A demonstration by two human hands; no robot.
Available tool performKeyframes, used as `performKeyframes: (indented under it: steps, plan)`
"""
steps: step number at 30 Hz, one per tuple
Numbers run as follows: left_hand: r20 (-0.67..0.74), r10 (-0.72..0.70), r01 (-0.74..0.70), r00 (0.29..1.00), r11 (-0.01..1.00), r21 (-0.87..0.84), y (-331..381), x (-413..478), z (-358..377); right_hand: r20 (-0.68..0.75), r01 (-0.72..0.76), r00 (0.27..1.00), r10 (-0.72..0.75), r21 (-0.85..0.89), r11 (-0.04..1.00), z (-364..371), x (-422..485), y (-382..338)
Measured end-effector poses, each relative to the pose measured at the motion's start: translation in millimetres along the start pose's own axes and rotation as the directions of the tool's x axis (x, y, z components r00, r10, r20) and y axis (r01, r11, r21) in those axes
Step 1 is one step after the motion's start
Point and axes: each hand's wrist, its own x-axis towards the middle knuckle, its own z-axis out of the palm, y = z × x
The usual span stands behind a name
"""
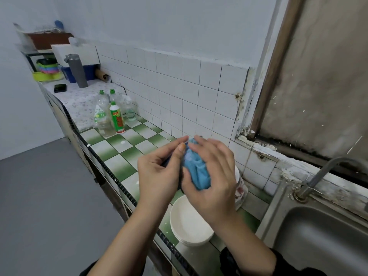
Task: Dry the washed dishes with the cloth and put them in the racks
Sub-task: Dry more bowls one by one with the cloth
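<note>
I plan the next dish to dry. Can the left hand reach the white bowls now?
Probably yes, once freed: the white bowls sit uncovered on the counter just below the left hand, but it now grips a dark item against the blue cloth with the right hand.

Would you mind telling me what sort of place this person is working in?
Most likely a home kitchen: a steel sink with a tap, a green-checked tiled counter, and detergent bottles.
</note>
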Motion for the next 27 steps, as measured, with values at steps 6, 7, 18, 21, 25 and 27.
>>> performKeyframes:
  steps: [6,7,18,21,25,27]
  plan:
    - [-0.179,-0.104,0.078,0.978,0.986,-0.144,8,21,-12,0.042,-0.100,0.994,0.099,0.028,0.995,2,-25,17]
    - [-0.197,-0.105,0.077,0.975,0.987,-0.142,8,22,-12,0.004,-0.198,0.980,0.199,0.088,0.976,1,-24,18]
    - [-0.294,-0.205,0.141,0.934,0.964,-0.225,5,19,-4,0.077,-0.158,0.986,0.149,0.136,0.978,0,-15,1]
    - [-0.287,-0.195,0.136,0.938,0.967,-0.214,11,24,-6,0.133,-0.103,0.986,0.097,0.035,0.994,-3,-11,6]
    - [-0.242,-0.147,0.101,0.959,0.977,-0.190,14,22,-3,0.092,-0.343,0.938,0.333,0.130,0.930,-9,-6,1]
    - [-0.233,-0.139,0.097,0.963,0.978,-0.183,15,21,-3,0.101,-0.319,0.947,0.305,0.191,0.928,-12,-7,-2]
